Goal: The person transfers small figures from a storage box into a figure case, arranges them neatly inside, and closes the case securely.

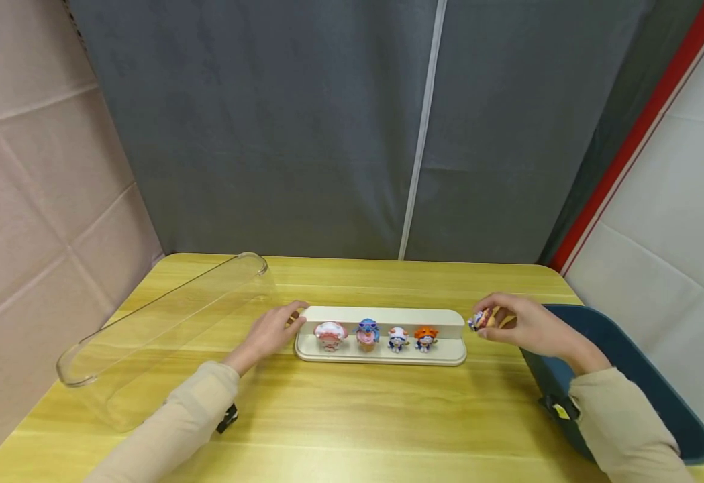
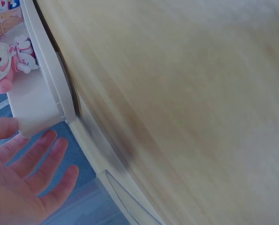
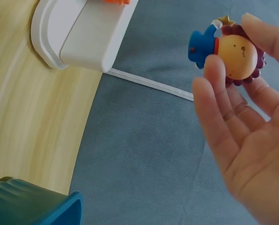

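Observation:
My right hand (image 1: 527, 325) pinches a small toy figurine (image 3: 233, 54) between thumb and fingers, above the table. The figurine has a round tan head part with a dark red bumpy edge, a blue body and a gold star. A white stepped display stand (image 1: 382, 313) lies mid-table. On its lower step stand a pink-and-white figurine (image 1: 330, 335), a blue-haired figurine (image 1: 368, 334), a white-hatted figurine (image 1: 397, 339) and an orange-hooded figurine (image 1: 426, 339). At the stand's left end, my left hand (image 1: 272, 330) touches the corner with loosely spread fingers.
A long clear plastic cover (image 1: 164, 322) lies slantwise on the left of the wooden table (image 1: 364, 416). To the right, under my right forearm, stands a dark blue bin (image 1: 635, 362). A grey curtain (image 1: 279, 134) hangs behind the table.

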Action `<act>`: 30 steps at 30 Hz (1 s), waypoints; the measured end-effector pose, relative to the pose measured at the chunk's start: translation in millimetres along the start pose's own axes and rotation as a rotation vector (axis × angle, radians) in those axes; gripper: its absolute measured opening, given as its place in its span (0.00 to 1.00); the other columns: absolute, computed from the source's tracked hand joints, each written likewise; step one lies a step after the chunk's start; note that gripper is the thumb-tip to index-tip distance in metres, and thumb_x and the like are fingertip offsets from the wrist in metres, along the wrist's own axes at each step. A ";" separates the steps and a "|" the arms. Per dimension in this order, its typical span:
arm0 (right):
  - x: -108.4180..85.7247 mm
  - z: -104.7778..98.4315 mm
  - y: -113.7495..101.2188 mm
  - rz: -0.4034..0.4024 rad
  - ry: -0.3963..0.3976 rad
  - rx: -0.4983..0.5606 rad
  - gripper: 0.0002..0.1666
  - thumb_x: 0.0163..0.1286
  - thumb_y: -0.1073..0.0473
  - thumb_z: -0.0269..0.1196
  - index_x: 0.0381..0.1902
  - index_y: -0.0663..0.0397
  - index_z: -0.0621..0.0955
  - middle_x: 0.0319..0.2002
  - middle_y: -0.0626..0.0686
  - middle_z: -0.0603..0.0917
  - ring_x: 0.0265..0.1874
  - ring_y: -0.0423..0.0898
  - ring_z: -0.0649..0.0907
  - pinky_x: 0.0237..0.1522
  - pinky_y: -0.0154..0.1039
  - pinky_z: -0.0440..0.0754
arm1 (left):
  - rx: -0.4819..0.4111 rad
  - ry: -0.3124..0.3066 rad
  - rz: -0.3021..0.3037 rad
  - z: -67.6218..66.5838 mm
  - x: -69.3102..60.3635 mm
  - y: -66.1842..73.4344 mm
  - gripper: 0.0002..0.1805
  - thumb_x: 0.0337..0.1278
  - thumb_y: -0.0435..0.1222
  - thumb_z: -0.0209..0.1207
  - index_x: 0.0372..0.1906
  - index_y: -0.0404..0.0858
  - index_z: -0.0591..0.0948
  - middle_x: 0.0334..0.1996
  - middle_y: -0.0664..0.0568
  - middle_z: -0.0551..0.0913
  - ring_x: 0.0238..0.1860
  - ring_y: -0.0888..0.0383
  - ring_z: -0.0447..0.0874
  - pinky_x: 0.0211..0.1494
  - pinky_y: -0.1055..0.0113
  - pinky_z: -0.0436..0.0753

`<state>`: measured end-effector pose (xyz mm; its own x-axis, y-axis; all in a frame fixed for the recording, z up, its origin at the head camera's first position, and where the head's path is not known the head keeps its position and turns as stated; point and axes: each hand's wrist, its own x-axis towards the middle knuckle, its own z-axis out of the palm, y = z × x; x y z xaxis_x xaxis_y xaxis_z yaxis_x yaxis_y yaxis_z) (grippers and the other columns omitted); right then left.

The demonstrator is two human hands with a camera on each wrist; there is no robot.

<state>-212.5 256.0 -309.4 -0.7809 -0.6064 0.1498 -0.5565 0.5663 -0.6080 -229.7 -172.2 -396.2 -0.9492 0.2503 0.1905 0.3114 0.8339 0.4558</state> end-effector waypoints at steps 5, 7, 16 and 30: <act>-0.7 3.2 0.5 -0.011 -0.044 0.044 0.18 0.57 0.58 0.63 0.45 0.56 0.74 0.35 0.49 0.75 0.30 0.43 0.75 0.32 0.36 0.78 | -0.002 0.002 0.001 -0.2 -0.1 0.6 0.16 0.60 0.38 0.51 0.53 0.42 0.73 0.39 0.47 0.80 0.40 0.52 0.77 0.40 0.55 0.75; -0.9 4.9 0.7 -0.004 -0.063 0.063 0.18 0.58 0.58 0.63 0.45 0.57 0.73 0.36 0.50 0.74 0.31 0.44 0.75 0.32 0.36 0.78 | -0.004 0.003 0.000 -0.3 -0.2 0.8 0.16 0.60 0.38 0.51 0.53 0.42 0.73 0.39 0.47 0.80 0.40 0.52 0.77 0.40 0.54 0.75; 0.6 19.7 12.8 0.025 -0.143 0.090 0.19 0.59 0.60 0.62 0.47 0.59 0.74 0.34 0.49 0.75 0.31 0.44 0.74 0.33 0.38 0.77 | -0.001 0.003 -0.001 0.8 0.1 0.2 0.16 0.60 0.38 0.52 0.53 0.42 0.73 0.39 0.47 0.80 0.39 0.52 0.77 0.40 0.55 0.75; 0.8 31.4 25.0 0.026 -0.147 0.126 0.20 0.56 0.62 0.63 0.47 0.62 0.73 0.37 0.52 0.74 0.32 0.43 0.75 0.34 0.36 0.76 | 0.002 -0.001 -0.006 0.7 0.2 0.6 0.16 0.60 0.39 0.52 0.53 0.43 0.73 0.39 0.47 0.80 0.39 0.52 0.77 0.40 0.55 0.75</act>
<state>-218.2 252.1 -349.0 -0.7396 -0.6727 0.0225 -0.4892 0.5144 -0.7043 -229.7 -171.4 -396.5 -0.9511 0.2457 0.1872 0.3056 0.8361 0.4555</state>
